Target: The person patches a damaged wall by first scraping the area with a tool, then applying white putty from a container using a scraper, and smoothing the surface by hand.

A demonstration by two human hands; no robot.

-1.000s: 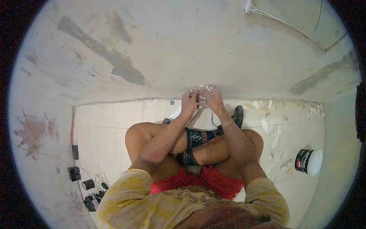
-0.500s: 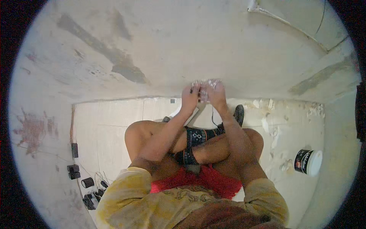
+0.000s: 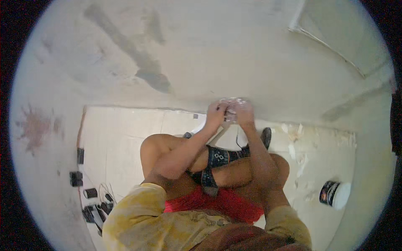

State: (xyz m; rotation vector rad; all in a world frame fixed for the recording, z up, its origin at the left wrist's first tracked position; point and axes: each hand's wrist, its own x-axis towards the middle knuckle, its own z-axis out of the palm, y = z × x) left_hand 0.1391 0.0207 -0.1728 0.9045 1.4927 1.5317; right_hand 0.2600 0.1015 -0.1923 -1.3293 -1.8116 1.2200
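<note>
My left hand (image 3: 215, 113) and my right hand (image 3: 245, 113) are close together in front of me, near the foot of the facing wall. Between them is a clear, shiny, crinkled thing (image 3: 231, 101) that looks like thin plastic. The fingers of both hands are curled in on it from either side. Blur and glare hide its exact kind. Under my left forearm lies a white object (image 3: 200, 126), partly covered. A thin dark cable (image 3: 237, 139) runs down below my right hand.
My crossed legs fill the middle, with a dark patterned sock (image 3: 218, 157). A black-and-white bucket (image 3: 335, 195) stands on the floor at right. Several black devices and cables (image 3: 99, 208) lie along the left wall. Pale flakes (image 3: 292, 148) are scattered at right. The facing wall (image 3: 201, 54) has grey patches.
The whole view has shifted, so the wall, legs and hands sit lower in the picture. Both hands stay together on the shiny thing, their fingers slightly repositioned.
</note>
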